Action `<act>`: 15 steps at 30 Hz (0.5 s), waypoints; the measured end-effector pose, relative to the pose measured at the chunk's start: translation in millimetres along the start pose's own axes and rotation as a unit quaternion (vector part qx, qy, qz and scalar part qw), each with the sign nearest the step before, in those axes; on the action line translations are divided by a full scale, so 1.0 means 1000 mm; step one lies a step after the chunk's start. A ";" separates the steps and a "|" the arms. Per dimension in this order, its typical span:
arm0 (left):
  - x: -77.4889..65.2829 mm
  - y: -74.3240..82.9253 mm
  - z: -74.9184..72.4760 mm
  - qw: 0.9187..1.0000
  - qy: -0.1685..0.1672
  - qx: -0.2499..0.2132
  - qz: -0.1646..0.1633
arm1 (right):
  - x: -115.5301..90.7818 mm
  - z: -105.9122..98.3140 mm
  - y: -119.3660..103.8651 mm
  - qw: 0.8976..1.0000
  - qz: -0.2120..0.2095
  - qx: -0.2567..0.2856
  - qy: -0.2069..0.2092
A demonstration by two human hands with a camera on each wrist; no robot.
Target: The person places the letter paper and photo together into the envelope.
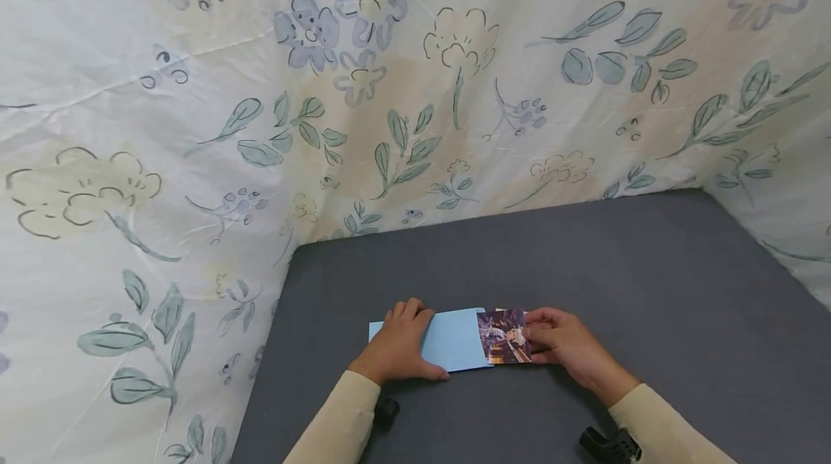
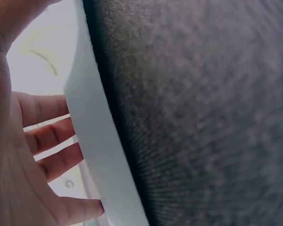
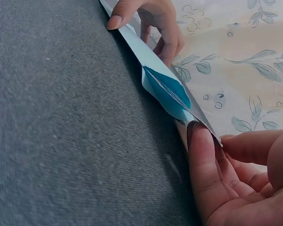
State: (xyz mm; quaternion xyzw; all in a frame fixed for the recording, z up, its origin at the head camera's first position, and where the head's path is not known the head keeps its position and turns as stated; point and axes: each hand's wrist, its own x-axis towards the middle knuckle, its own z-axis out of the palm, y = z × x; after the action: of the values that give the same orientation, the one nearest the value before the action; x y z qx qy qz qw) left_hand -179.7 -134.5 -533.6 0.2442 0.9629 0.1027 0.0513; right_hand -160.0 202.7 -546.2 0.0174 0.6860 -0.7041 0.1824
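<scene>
A light blue paper envelope (image 1: pixel 457 341) lies flat on the grey table, its opening to the right. My left hand (image 1: pixel 404 348) rests across its left part, fingers fairly straight and spread, thumb at the near edge. My right hand (image 1: pixel 568 348) pinches the right edge of a printed picture card (image 1: pixel 501 338) between thumb and fingers. The card's left edge overlaps the envelope's right end. In the right wrist view the envelope's mouth (image 3: pixel 167 92) gapes beside the pinching right hand (image 3: pixel 236 174). How far anything reaches inside cannot be told.
The dark grey table (image 1: pixel 552 262) runs back to a floral curtain (image 1: pixel 454 125) on the far and left sides, with more fabric at the right. A black wrist device (image 1: pixel 610 444) sits under the right forearm, another (image 1: pixel 387 412) by the left.
</scene>
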 end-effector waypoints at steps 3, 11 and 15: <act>-0.001 0.000 0.000 1.000 0.004 0.000 0.002 | 0.000 0.004 0.002 1.000 0.004 -0.008 0.007; -0.004 -0.003 0.002 1.000 0.009 -0.020 0.005 | 0.001 0.013 0.003 0.999 0.000 -0.037 0.028; -0.007 -0.004 0.001 1.000 0.007 -0.027 0.006 | 0.000 0.019 0.003 0.998 -0.003 -0.045 0.032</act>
State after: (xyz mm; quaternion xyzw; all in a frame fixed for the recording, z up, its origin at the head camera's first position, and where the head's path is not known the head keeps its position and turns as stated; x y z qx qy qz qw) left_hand -175.5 -140.8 -535.2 0.2474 0.9587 0.1310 0.0505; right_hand -155.2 184.4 -547.7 0.0294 0.7229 -0.6719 0.1585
